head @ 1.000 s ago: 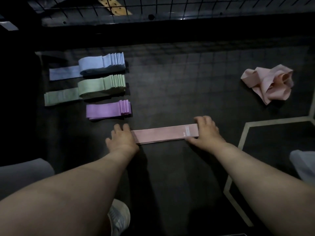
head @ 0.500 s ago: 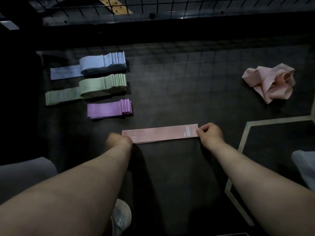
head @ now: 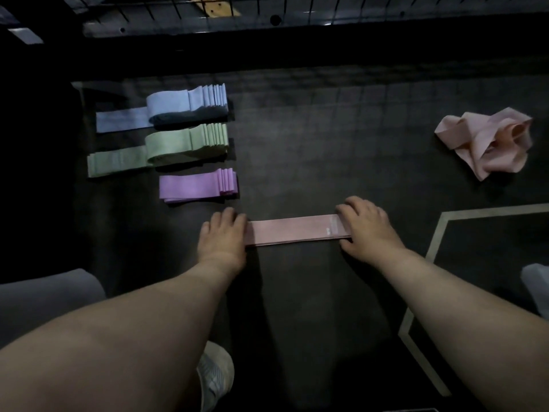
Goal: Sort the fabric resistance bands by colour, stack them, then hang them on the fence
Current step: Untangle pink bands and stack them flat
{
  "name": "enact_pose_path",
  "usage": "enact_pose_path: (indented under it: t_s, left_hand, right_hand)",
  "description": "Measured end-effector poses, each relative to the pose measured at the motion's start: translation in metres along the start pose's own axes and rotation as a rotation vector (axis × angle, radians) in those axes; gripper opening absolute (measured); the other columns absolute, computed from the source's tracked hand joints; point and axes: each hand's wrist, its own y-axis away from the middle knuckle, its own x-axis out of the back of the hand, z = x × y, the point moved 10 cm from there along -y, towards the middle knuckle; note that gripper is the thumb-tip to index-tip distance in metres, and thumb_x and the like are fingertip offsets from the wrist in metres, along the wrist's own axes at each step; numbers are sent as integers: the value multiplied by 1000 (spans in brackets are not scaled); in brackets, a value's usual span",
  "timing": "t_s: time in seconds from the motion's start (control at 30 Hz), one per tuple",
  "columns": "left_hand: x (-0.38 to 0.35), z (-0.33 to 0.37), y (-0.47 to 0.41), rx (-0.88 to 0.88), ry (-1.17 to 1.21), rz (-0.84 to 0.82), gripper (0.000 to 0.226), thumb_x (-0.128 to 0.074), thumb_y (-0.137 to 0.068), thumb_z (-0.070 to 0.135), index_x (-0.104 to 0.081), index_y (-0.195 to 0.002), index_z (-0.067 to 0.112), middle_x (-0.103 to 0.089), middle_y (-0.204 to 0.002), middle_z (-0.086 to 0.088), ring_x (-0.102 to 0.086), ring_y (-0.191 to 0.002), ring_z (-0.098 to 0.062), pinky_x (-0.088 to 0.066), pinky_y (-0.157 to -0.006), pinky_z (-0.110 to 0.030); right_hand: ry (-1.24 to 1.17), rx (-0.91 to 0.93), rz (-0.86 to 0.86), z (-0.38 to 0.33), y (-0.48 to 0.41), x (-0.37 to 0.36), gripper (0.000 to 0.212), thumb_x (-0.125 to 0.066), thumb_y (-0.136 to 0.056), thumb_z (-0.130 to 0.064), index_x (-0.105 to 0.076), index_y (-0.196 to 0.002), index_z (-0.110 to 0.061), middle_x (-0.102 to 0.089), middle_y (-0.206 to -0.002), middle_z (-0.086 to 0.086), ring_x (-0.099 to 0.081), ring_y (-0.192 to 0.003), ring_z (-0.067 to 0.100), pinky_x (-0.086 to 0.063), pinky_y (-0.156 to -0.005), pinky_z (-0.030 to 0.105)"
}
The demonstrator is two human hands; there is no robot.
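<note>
A flat pink band stack [head: 292, 231] lies on the dark floor mat in front of me. My left hand [head: 223, 234] presses flat on its left end, and my right hand [head: 366, 226] presses flat on its right end, fingers straight. To the upper left lie three sorted stacks: blue bands [head: 187, 104], green bands [head: 185, 141] and purple bands [head: 197, 185]. A crumpled heap of loose pink bands [head: 487, 141] sits at the right. The wire fence [head: 267, 7] runs along the top.
A pale line [head: 436, 242] marks the floor at the right. My shoe [head: 215, 376] shows at the bottom between my arms, grey cloth [head: 41, 298] at the lower left, and a pale object [head: 537, 286] at the right edge.
Half a second ago both hands pinched the band's ends; now both lie flat on the ends, covering them, as they did a second ago.
</note>
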Motion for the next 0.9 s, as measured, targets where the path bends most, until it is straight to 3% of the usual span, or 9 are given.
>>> enact_pose_path:
  t_s: [0.1, 0.2, 0.3, 0.4, 0.5, 0.6, 0.73, 0.9]
  left_hand:
    - [-2, 3, -1, -26, -59, -30, 54, -64, -86, 23, -42, -135, 27, -38, -141, -3, -37, -131, -25, -30, -109, -40]
    - [3, 4, -3, -41, -92, -54, 44, -58, -90, 22, -46, -132, 25, -44, -137, -4, -42, -129, -26, -32, -109, -42]
    - [4, 4, -6, -52, -113, -82, 42, -57, -91, 23, -46, -131, 26, -44, -137, -4, -44, -127, -26, -33, -108, -44]
    - [2, 8, -6, -46, -106, -138, 49, -62, -87, 25, -45, -133, 26, -43, -137, -4, -43, -129, -25, -32, -110, -46]
    - [7, 16, -3, -45, -118, -124, 57, -64, -82, 39, -43, -133, 26, -40, -136, -6, -41, -128, -26, -31, -110, -43]
    - [23, 41, -6, -94, -75, -22, 55, -58, -84, 47, -46, -131, 21, -42, -134, -9, -44, -123, -28, -35, -103, -38]
    - [57, 100, -20, -165, 188, 100, 47, -62, -85, 29, -59, -128, 12, -53, -124, -15, -52, -115, -36, -41, -98, -41]
    - [83, 193, -38, -208, 546, -23, 37, -56, -92, 28, -58, -128, 19, -54, -130, -6, -54, -120, -26, -43, -105, -38]
  right_hand:
    - [63, 80, -78, -5, -5, -6, 63, -64, -86, -30, -40, -144, -21, -35, -145, 4, -35, -134, 26, -27, -112, 37]
    - [54, 93, -80, -6, -10, -3, 43, -54, -94, -29, -48, -136, -21, -43, -135, 5, -43, -124, 27, -33, -105, 36]
    - [48, 100, -105, -6, -12, -3, 37, -54, -94, -26, -51, -130, -20, -44, -131, 5, -44, -121, 27, -36, -102, 36]
    - [45, 104, -113, -6, -10, -2, 43, -55, -91, -28, -48, -133, -21, -42, -133, 5, -43, -122, 27, -36, -104, 36]
    - [-25, 86, -130, -2, -1, 2, 61, -58, -88, -45, -40, -141, -22, -35, -141, 6, -38, -130, 27, -32, -111, 38]
    - [-160, -74, -41, 24, 2, 15, 57, -52, -94, -45, -41, -143, -20, -30, -148, 8, -34, -136, 28, -27, -114, 38]
    - [-348, -448, 50, 100, 5, 25, 52, -49, -98, -34, -39, -145, -15, -24, -155, 12, -30, -140, 30, -27, -115, 39]
    - [-528, -772, 110, 202, 7, 40, 57, -52, -96, -33, -35, -148, -19, -17, -158, 10, -25, -142, 34, -27, -117, 42]
